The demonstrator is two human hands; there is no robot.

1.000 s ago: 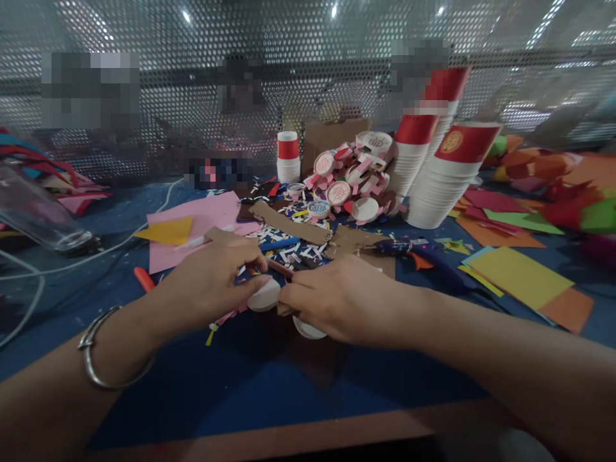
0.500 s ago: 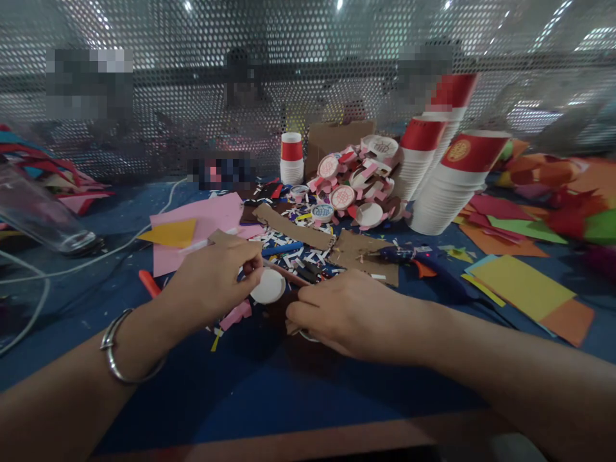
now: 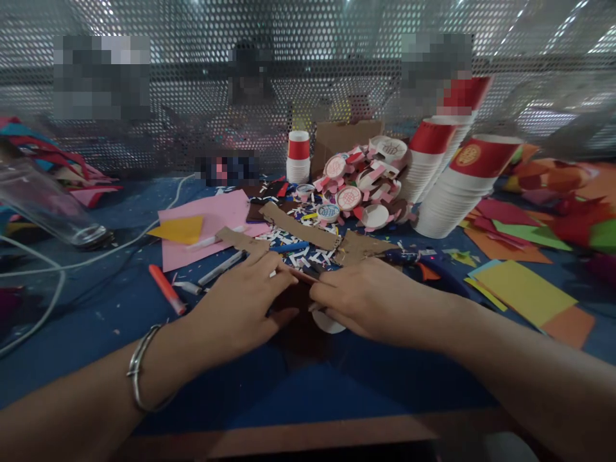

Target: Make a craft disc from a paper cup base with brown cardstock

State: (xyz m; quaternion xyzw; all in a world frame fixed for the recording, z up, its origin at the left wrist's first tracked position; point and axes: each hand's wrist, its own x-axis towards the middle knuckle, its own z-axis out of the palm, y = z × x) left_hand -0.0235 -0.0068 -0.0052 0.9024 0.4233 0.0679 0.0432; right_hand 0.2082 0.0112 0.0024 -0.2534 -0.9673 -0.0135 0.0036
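Both hands are pressing down at desk centre. Left hand (image 3: 243,301) is lying flat, fingers spread, on a dark brown paper piece (image 3: 296,301). Right hand (image 3: 373,296), fingers curled, is covering a small white round paper disc (image 3: 328,322) at 6 o'clock of a blue-capped marker (image 3: 289,247); grip's unclear. Desk (image 3: 240,391) is blue.

Dark brown paper piece (image 3: 299,307) flat on blue table; white cup bottom (image 3: 328,322) touching it.

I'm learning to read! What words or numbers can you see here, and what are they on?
No word or number is readable.
Red paper cup: a round gold emblem, too blurred to read.
Round cup bottoms in the pile: printed red and blue patterns, too small to read.
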